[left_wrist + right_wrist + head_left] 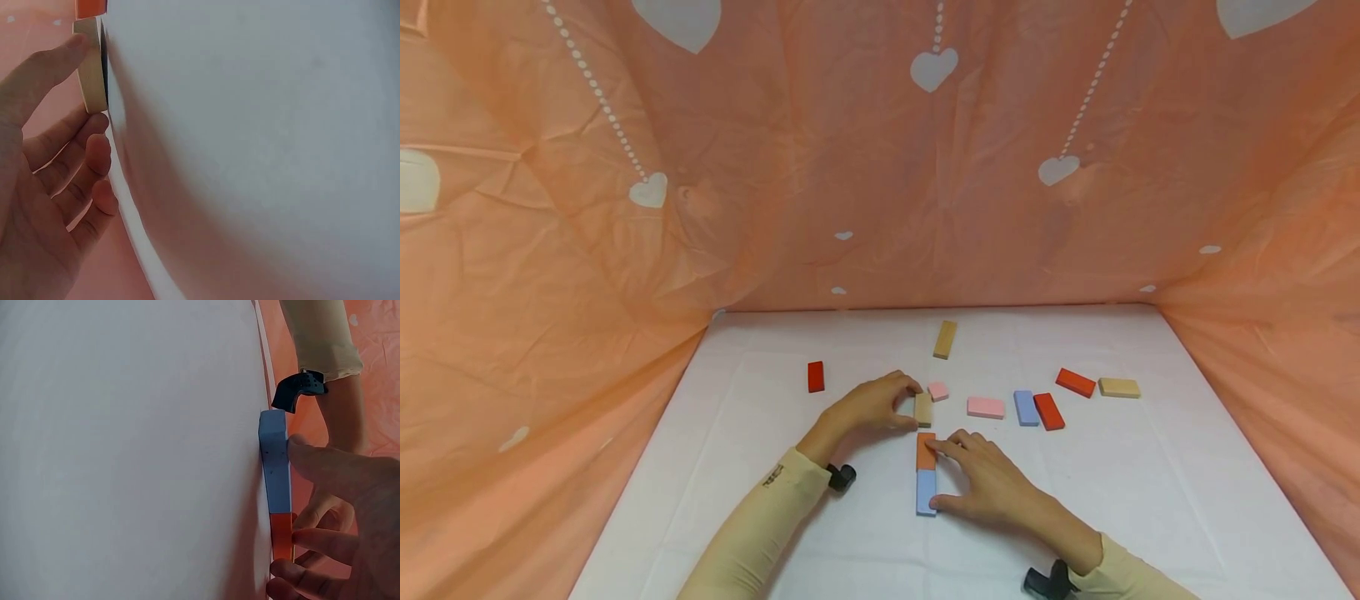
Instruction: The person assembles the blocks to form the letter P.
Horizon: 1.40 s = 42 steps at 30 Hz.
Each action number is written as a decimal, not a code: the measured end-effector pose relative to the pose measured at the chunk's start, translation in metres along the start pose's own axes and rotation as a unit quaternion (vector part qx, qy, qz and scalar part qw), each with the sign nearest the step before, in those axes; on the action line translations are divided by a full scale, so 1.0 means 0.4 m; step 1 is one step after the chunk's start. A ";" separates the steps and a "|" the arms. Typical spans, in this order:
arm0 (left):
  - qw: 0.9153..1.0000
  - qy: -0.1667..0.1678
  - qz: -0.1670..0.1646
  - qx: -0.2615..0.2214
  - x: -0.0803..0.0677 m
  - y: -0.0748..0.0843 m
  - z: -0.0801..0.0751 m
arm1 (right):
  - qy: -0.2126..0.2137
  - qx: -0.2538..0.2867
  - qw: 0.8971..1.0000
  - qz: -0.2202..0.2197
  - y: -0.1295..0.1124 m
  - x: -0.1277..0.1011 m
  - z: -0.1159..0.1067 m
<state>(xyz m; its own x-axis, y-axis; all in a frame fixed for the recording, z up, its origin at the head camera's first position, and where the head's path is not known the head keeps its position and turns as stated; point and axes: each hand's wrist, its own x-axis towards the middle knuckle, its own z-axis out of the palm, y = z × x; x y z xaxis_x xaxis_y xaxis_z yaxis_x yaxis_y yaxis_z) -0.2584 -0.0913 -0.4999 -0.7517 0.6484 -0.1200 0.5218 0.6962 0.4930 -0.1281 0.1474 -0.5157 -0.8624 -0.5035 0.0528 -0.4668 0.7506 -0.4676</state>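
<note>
While the red block [816, 377] sits alone far left on the white table [760, 500], the left hand [868, 407] pinches a tan block [922, 409] between thumb and fingers, just beyond the orange block [926, 451]. Orange and blue block [926, 492] lie end to end in a line; the right hand [988, 483] steadies both, fingertips on orange, thumb on blue. To do this well, I'd slide tan flush against orange's far end, keeping the row straight and pinned. Pink, blue, red and tan pieces lie scattered right.
</note>
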 end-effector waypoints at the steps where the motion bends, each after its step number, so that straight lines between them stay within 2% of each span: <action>1: 1.000 0.000 0.001 0.001 0.000 0.002 0.001 | 0.001 -0.002 1.000 -0.001 0.001 0.000 0.001; 24: 1.000 0.001 0.018 -0.008 -0.015 0.014 0.008 | -0.009 0.007 1.000 0.009 -0.002 -0.001 -0.005; 42: 1.000 -0.004 0.002 0.001 -0.019 0.025 0.015 | -0.014 0.016 1.000 0.015 -0.001 0.001 -0.006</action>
<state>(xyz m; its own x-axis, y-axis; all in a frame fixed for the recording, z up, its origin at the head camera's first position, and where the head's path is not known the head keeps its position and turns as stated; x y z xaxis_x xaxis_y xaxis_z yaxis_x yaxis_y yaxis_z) -0.2452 -0.0874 -0.4992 -0.7464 0.6539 -0.1240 0.5258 0.6935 0.4926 -0.1286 0.1479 -0.5134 -0.8696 -0.4935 0.0132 -0.4343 0.7520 -0.4958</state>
